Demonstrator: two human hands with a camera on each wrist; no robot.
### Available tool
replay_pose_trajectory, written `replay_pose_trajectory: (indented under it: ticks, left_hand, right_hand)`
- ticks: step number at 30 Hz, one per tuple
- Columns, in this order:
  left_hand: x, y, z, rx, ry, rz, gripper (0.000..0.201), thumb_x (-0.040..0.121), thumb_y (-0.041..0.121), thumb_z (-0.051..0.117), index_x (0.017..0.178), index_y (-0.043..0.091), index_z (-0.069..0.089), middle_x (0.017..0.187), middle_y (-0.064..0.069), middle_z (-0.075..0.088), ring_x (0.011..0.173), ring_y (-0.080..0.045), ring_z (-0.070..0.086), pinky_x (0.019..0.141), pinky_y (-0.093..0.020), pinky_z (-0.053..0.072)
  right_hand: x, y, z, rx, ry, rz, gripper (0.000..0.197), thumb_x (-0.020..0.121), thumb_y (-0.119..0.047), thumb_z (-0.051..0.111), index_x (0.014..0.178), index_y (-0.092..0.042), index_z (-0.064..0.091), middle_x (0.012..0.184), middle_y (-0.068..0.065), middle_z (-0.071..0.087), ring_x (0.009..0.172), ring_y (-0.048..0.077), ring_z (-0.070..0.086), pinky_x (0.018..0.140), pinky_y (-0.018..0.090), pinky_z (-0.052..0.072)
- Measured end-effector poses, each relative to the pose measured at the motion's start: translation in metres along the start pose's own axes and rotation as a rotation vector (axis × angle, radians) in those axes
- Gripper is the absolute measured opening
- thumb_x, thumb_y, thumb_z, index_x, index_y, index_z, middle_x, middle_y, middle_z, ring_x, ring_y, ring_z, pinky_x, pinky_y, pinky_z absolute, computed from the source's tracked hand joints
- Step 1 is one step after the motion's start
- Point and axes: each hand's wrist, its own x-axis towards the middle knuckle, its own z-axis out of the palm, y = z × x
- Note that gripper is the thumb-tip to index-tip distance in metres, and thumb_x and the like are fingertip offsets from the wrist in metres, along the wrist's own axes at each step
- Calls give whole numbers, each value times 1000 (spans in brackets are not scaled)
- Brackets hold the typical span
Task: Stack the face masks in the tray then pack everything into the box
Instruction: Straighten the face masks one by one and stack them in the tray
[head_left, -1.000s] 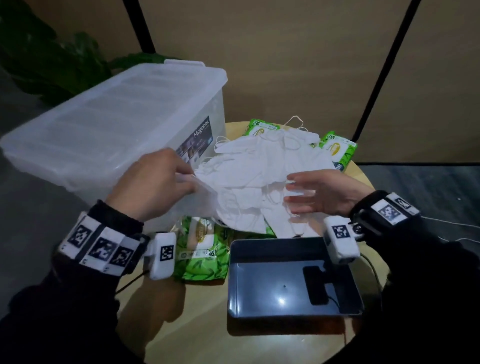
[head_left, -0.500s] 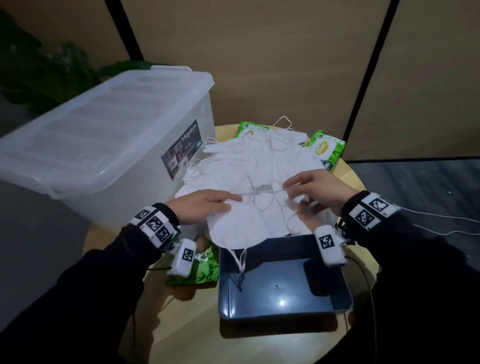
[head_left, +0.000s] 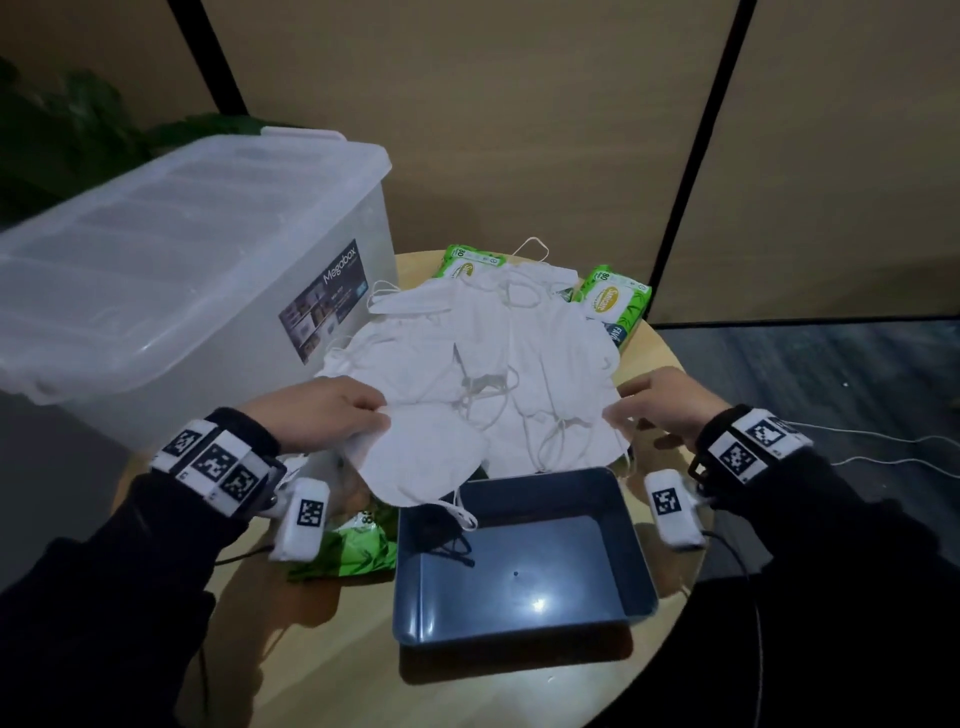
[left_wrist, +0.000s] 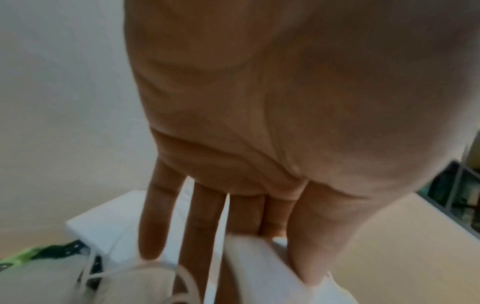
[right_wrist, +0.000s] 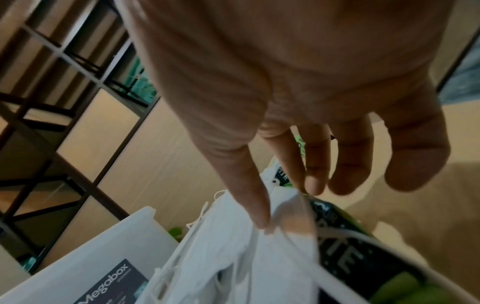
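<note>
A loose pile of white face masks (head_left: 498, 358) covers the middle of the round table. My left hand (head_left: 382, 415) pinches the left edge of the nearest mask (head_left: 423, 462), whose lower part and ear loop hang over the far left corner of the dark blue tray (head_left: 519, 613). The left wrist view shows thumb and fingers (left_wrist: 311, 246) clamped on that mask's edge (left_wrist: 257, 267). My right hand (head_left: 615, 413) is at the pile's near right corner, and its thumb (right_wrist: 257, 214) and forefinger pinch a mask's edge (right_wrist: 283, 246). Nothing lies in the tray. The clear lidded box (head_left: 182, 291) stands at the left.
Green wipe packs lie under and around the pile: two at the back (head_left: 615, 299) (head_left: 467, 262) and one by my left wrist (head_left: 353, 551). The table's edge (head_left: 670, 374) curves close behind my right hand. A plant (head_left: 62, 135) is behind the box.
My left hand has come away from the box side and taken hold of the nearest mask. My right hand has slid out to the pile's near right corner.
</note>
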Motion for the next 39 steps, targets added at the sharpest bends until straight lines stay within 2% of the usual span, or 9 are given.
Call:
replay_pose_trajectory:
  ticks: [4,9,15,18,22,25,31,35,39]
  left_hand:
    - [-14,2,-12,-293,279,94,39,91,52,61,83,14,68,81,-9,67,77,-24,62,79,-42,46]
    - [-24,19,-6,-809,440,108,7,98,10,65,96,9,72,85,-13,64,78,-23,57,63,-30,50]
    - [-33,32,-7,-1133,529,79,29,95,0,61,117,18,68,76,-3,70,56,-18,63,43,-27,49]
    - [-37,39,-10,-1238,549,90,25,93,-3,56,103,16,68,82,-5,63,55,-17,57,38,-27,46]
    - [-49,35,-18,-1333,456,187,15,93,9,62,98,7,75,103,-8,72,83,-23,70,51,-29,60]
    - [-62,27,-21,-1359,261,343,46,78,27,81,121,12,74,129,-17,70,115,-32,71,73,-32,65]
    - [-73,32,-23,-886,808,405,10,85,16,78,78,9,76,58,-3,62,54,-18,55,56,-23,46]
    - [-71,35,-17,-956,629,346,12,79,18,78,78,7,74,64,8,65,60,-4,54,61,-16,42]
    - [-53,40,1,-1112,599,258,11,76,26,81,78,16,82,96,4,74,92,-15,68,86,-34,51]
  right_hand:
    - [-3,3,-5,58,23,-53,18,69,-7,85,80,-1,73,75,10,65,69,25,59,59,37,49]
    - [-13,-4,1,-7,-95,-111,30,82,-18,81,67,-13,56,73,15,56,64,26,57,55,32,49]
    - [-42,-34,-8,712,-249,-336,36,79,-7,65,112,7,61,100,24,63,85,33,61,67,34,52]
    - [-51,-43,-3,897,-361,-430,42,90,-3,53,131,8,56,117,24,66,99,35,66,83,39,55]
    - [-51,-61,26,937,-208,-448,25,98,-11,61,119,2,60,121,27,63,97,33,64,80,40,55]
    - [-51,-72,49,947,-73,-398,21,98,-16,68,109,1,62,114,26,68,94,35,65,82,47,55]
    - [-57,-90,78,865,-271,-367,32,87,4,71,119,8,69,111,24,74,91,32,71,77,36,62]
    - [-63,-91,92,734,-310,-411,27,87,8,70,113,2,74,102,16,78,80,22,73,67,27,61]
    - [-70,-90,98,708,-206,-481,13,92,-8,71,102,-11,80,91,7,77,74,16,65,62,27,50]
